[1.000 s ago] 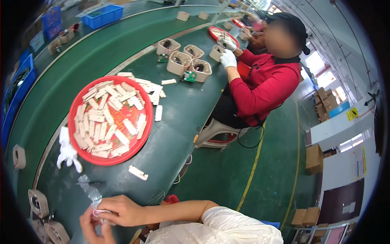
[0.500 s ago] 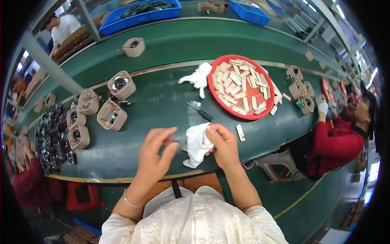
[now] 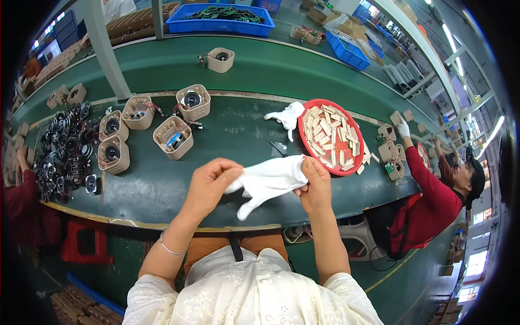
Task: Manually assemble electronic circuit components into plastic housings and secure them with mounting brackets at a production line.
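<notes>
A white cloth glove (image 3: 273,177) is stretched out between my two hands above the table's front part. My left hand (image 3: 213,185) pinches its finger end. My right hand (image 3: 316,183) is closed on the cuff, thumb on top. Behind the glove lies a dark screwdriver (image 3: 278,147), partly hidden by the cloth. Another white glove (image 3: 288,117) lies crumpled against a red round tray (image 3: 303,132). Many slim cream-coloured pieces (image 3: 329,130) fill that tray.
Beige housings with speakers (image 3: 193,102) stand to the left, beside a heap of loose black speakers (image 3: 64,146). Beyond runs a green conveyor belt (image 3: 292,67) bearing one housing (image 3: 221,60). A blue bin (image 3: 219,27) sits farther back. At right, a co-worker in red (image 3: 430,189) reaches over the table.
My left hand, free and spread before, now grips the glove's finger end. The bunched glove has been drawn out lengthwise. My view has shifted left.
</notes>
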